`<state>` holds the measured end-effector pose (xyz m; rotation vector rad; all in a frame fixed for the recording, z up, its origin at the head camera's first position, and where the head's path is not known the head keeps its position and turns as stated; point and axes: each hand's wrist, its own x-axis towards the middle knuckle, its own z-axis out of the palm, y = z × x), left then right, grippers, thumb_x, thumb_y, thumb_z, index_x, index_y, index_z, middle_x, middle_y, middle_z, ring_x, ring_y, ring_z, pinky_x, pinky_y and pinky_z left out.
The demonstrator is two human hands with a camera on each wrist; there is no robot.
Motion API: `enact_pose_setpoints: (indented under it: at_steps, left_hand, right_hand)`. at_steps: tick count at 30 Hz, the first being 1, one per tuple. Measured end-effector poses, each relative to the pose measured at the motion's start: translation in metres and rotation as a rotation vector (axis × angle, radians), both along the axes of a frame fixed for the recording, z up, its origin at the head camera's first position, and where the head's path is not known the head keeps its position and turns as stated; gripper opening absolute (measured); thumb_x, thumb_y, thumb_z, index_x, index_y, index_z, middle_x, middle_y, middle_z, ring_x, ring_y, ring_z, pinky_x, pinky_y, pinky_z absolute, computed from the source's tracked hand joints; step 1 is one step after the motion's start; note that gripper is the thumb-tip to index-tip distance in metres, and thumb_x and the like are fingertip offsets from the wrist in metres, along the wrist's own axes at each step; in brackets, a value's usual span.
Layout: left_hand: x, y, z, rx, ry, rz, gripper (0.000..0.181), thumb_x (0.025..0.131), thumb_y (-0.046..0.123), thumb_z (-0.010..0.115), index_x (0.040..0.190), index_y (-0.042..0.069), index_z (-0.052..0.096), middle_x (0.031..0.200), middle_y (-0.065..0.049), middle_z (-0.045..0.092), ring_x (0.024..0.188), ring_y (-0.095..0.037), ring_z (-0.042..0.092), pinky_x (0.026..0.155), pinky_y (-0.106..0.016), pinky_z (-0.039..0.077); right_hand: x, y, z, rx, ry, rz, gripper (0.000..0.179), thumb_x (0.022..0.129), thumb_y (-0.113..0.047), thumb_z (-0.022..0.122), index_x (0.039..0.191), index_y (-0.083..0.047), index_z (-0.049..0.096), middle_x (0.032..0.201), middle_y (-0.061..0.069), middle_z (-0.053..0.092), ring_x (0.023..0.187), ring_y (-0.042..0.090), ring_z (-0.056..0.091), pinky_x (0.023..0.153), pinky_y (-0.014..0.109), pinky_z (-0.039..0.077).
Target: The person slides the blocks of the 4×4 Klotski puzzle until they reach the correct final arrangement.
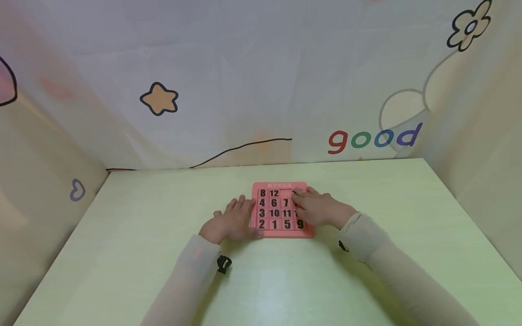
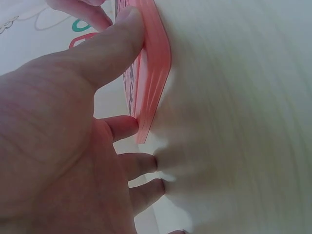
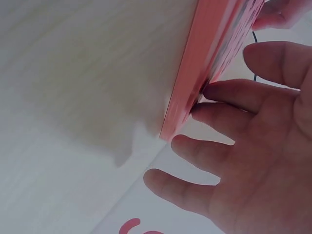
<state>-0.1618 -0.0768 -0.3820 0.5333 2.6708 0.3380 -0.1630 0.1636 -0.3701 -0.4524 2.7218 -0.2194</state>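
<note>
A pink number slide puzzle lies flat on the table, its square tiles printed with black numbers. An empty slot shows in its far row, right of the 12 tile. My left hand steadies the puzzle's left side, thumb on the near left corner and index finger at the left edge; the other fingers spread over the table. With extended fingers, my right hand touches the tiles along the right column, covering several of them. In the right wrist view, two fingertips meet the tile surface; the others reach past the frame.
The pale green table surrounds the puzzle. Behind it hangs a light cloth printed with a star, a flower and the word "good". Similar cloth walls stand at left and right. Dark wrist straps show at the sleeves.
</note>
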Motion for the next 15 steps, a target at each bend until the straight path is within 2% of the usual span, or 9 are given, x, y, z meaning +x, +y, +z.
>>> enact_pose_setpoints:
  at_steps: [4, 10, 15]
  left_hand:
    - [-0.001, 0.001, 0.003, -0.010, 0.002, 0.010, 0.093, 0.080, 0.055, 0.067, 0.151, 0.018, 0.020, 0.157, -0.012, 0.010, 0.141, -0.034, 0.008, 0.100, -0.069, 0.017]
    - [-0.002, 0.002, 0.005, -0.026, -0.001, 0.018, 0.093, 0.079, 0.054, 0.068, 0.151, 0.018, 0.022, 0.156, -0.012, 0.013, 0.141, -0.035, 0.010, 0.099, -0.070, 0.019]
    - [-0.002, 0.003, 0.006, -0.031, -0.008, 0.015, 0.093, 0.079, 0.053, 0.069, 0.151, 0.017, 0.022, 0.156, -0.012, 0.013, 0.140, -0.036, 0.012, 0.098, -0.071, 0.019]
  right_hand:
    - [-0.001, -0.001, 0.002, -0.026, 0.004, -0.003, 0.054, 0.100, -0.029, 0.039, 0.149, -0.008, 0.028, 0.155, 0.011, 0.016, 0.140, 0.039, 0.010, 0.101, 0.068, 0.017]
    - [-0.005, -0.019, 0.000, -0.061, 0.045, 0.044, 0.054, 0.098, -0.025, 0.040, 0.149, -0.009, 0.029, 0.155, 0.009, 0.016, 0.141, 0.035, 0.009, 0.105, 0.062, 0.018]
    - [-0.010, -0.035, -0.001, -0.049, 0.026, 0.057, 0.054, 0.098, -0.027, 0.042, 0.149, -0.012, 0.030, 0.156, 0.006, 0.016, 0.141, 0.033, 0.007, 0.107, 0.059, 0.015]
